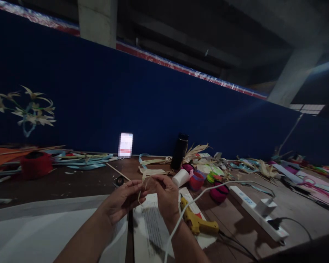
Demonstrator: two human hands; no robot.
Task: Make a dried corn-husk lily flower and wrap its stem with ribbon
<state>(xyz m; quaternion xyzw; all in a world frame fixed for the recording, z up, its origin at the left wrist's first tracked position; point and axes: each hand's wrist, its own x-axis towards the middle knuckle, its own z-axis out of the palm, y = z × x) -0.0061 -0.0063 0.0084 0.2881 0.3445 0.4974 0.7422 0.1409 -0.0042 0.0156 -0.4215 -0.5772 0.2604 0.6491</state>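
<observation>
Both hands are raised close together over the table's near middle. My left hand [124, 200] has its fingers pinched on a thin pale strip [139, 197], which hangs down in a small curve. Beside it on the right, my right hand [166, 193] has thumb and forefinger closed at the upper part of the same pale strip. Under the hands lies a printed sheet [153, 223]. A yellow glue gun [196, 221] rests on paper just right of my right forearm, and a white cable passes over that forearm.
A white power strip [257, 215] with plugs lies at the right. Behind the hands are a black bottle [180, 151], a white roll [181, 178] and a red cup [196, 180]. A red roll [36, 165] and a flower arrangement [30, 109] stand left.
</observation>
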